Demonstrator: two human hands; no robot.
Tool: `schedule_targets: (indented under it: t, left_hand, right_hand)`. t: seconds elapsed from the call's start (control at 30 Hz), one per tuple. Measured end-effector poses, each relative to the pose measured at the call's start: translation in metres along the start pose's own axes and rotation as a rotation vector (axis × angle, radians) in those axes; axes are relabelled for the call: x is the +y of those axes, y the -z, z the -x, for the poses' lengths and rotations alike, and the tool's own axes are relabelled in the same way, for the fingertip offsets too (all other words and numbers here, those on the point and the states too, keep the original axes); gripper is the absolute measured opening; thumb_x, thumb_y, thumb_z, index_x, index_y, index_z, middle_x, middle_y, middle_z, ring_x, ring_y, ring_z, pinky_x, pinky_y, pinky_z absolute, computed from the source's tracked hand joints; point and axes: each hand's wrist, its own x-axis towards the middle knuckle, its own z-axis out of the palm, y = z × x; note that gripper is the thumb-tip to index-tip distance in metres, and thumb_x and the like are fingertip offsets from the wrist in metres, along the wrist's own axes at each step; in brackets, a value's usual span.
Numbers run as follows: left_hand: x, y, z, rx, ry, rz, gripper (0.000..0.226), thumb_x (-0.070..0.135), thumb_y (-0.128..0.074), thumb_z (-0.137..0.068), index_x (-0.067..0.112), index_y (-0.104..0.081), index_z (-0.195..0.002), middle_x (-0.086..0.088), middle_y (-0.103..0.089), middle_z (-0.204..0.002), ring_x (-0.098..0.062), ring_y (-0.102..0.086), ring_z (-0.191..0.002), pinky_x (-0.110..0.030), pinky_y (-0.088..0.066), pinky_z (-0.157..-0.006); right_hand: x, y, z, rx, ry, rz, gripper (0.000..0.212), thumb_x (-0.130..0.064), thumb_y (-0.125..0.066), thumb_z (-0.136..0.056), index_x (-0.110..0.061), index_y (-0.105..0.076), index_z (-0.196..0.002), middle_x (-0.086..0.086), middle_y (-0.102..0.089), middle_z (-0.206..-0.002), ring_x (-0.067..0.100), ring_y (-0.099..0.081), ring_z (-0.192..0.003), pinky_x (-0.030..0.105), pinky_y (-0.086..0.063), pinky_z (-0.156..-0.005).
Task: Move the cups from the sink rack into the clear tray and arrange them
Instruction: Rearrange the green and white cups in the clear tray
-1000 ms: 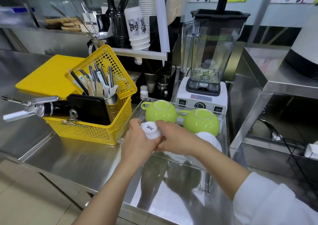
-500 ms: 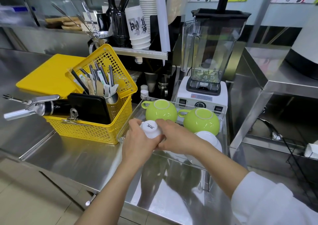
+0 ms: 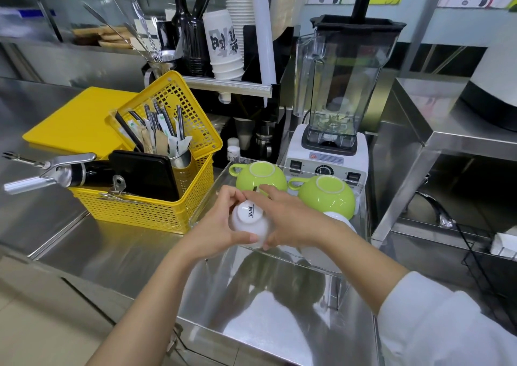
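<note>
Two hands at work: both meet at centre frame over the near left corner of a clear tray.
Steel counter (image 3: 92, 256): fills the lower half of the frame, shiny and reflective.
Blender (image 3: 333, 113): upper centre right, standing just behind the tray.
Yellow basket (image 3: 156, 211): centre left, holding utensils, just beside the tray's left wall.
Clear tray (image 3: 355, 256): centre right; see-through walls, raised on short legs above the counter.
Green cups (image 3: 261, 178): two, upside down, side by side along the tray's far edge, handles pointing left.
White cup at right (image 3: 340, 218): upside down in the tray, mostly hidden behind the right forearm.
Left hand (image 3: 212, 231): wrapped around the left side of a small white cup, thumb across its near side.
Right hand (image 3: 291, 217): fingers curled on the cup's right side, forefinger stretched toward the nearer green cup.
Small white cup (image 3: 247, 220): upside down, printed base facing up, held between both hands at the tray's near left corner; whether it touches the tray floor cannot be told.
Sink rack: not identifiable in this view.
Doing this step well: likely best to lower the cup straight down, rim flat, in the open space in front of the left green cup, avoiding a knock against it, then let go with both hands at once.
</note>
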Motion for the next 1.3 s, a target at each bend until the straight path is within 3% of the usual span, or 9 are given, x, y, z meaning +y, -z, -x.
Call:
schedule_targets:
  t: [0.13,0.43,0.63,0.73,0.83,0.97,1.07,1.2,1.3]
  left_hand:
    - [-0.004,0.001,-0.001,-0.016,-0.036,-0.003,0.060,0.029,-0.077,-0.052,0.030,-0.036,-0.095,-0.008,-0.048,-0.127,-0.014,-0.050,-0.112,-0.034,-0.043,-0.096]
    - [0.009,-0.026,-0.008,0.279,0.120,-0.245,0.091,0.059,-0.052,-0.036,0.018,-0.039,-0.117,0.002,-0.034,-0.113,-0.018,-0.040,-0.113,-0.033,-0.039,-0.095]
    - [0.006,-0.008,-0.012,0.189,0.152,-0.160,0.067,0.036,-0.085,-0.049,0.025,-0.046,-0.102,0.005,-0.056,-0.106,-0.015,-0.056,-0.098,-0.034,-0.046,-0.086]
    - [0.006,0.006,-0.016,0.107,0.154,-0.062,0.059,0.023,-0.086,-0.049,0.031,-0.050,-0.095,0.006,-0.059,-0.105,-0.016,-0.059,-0.100,-0.033,-0.047,-0.089]
    - [0.007,0.015,-0.017,0.075,0.128,-0.113,0.056,0.006,-0.084,-0.062,0.027,-0.056,-0.106,0.001,-0.047,-0.113,-0.011,-0.051,-0.103,-0.019,-0.042,-0.089]
    - [0.010,0.027,-0.012,0.008,0.173,-0.183,0.065,0.007,-0.077,-0.072,0.023,-0.051,-0.130,-0.006,-0.038,-0.125,-0.016,-0.043,-0.117,-0.025,-0.035,-0.101]
    - [0.011,0.033,-0.009,-0.045,0.166,-0.168,0.068,0.013,-0.077,-0.069,0.021,-0.048,-0.130,-0.008,-0.045,-0.134,-0.019,-0.047,-0.124,-0.035,-0.036,-0.109]
    - [0.011,0.035,-0.004,-0.072,0.165,-0.099,0.059,-0.002,-0.067,-0.079,0.023,-0.043,-0.127,-0.003,-0.051,-0.134,-0.016,-0.048,-0.124,-0.036,-0.034,-0.111]
    - [0.011,0.031,-0.001,-0.045,0.144,-0.263,0.066,0.014,-0.068,-0.082,0.025,-0.036,-0.139,0.004,-0.033,-0.148,-0.012,-0.022,-0.141,-0.031,-0.013,-0.118]
  right_hand:
    - [-0.005,-0.002,0.000,0.097,0.001,0.135,0.091,-0.035,-0.080,-0.063,-0.022,-0.029,-0.137,0.007,-0.044,-0.131,0.027,-0.045,-0.120,0.039,-0.041,-0.089]
    - [-0.011,-0.012,-0.004,0.221,-0.069,0.177,0.078,-0.057,-0.076,-0.059,-0.009,-0.045,-0.112,0.008,-0.050,-0.111,0.029,-0.056,-0.097,0.032,-0.032,-0.064]
    - [0.000,-0.008,-0.008,0.083,-0.103,0.085,0.067,-0.046,-0.075,-0.068,-0.008,-0.045,-0.115,0.008,-0.049,-0.114,0.032,-0.055,-0.103,0.038,-0.042,-0.073]
    - [0.002,-0.005,-0.010,0.088,-0.082,0.087,0.051,-0.035,-0.069,-0.076,-0.008,-0.047,-0.113,0.010,-0.053,-0.115,0.033,-0.055,-0.103,0.034,-0.036,-0.069]
    - [0.001,-0.004,-0.011,0.126,-0.072,0.101,0.039,-0.033,-0.064,-0.081,-0.008,-0.049,-0.108,0.011,-0.057,-0.114,0.034,-0.057,-0.101,0.033,-0.032,-0.066]
    - [-0.001,-0.003,-0.012,0.137,-0.067,0.108,0.039,-0.038,-0.064,-0.081,-0.009,-0.050,-0.103,0.012,-0.062,-0.109,0.034,-0.058,-0.097,0.033,-0.033,-0.065]
    - [-0.002,-0.003,-0.014,0.147,-0.047,0.118,0.037,-0.044,-0.063,-0.081,-0.012,-0.052,-0.096,0.012,-0.064,-0.102,0.033,-0.059,-0.092,0.034,-0.035,-0.064]
    - [-0.001,-0.003,-0.015,0.122,-0.026,0.045,0.033,-0.048,-0.064,-0.079,-0.019,-0.049,-0.082,0.004,-0.060,-0.087,0.026,-0.054,-0.082,0.033,-0.038,-0.064]
    - [0.006,0.006,-0.011,0.172,-0.027,-0.096,0.035,-0.048,-0.064,-0.079,-0.017,-0.058,-0.093,-0.003,-0.058,-0.083,0.023,-0.058,-0.085,0.038,-0.048,-0.073]
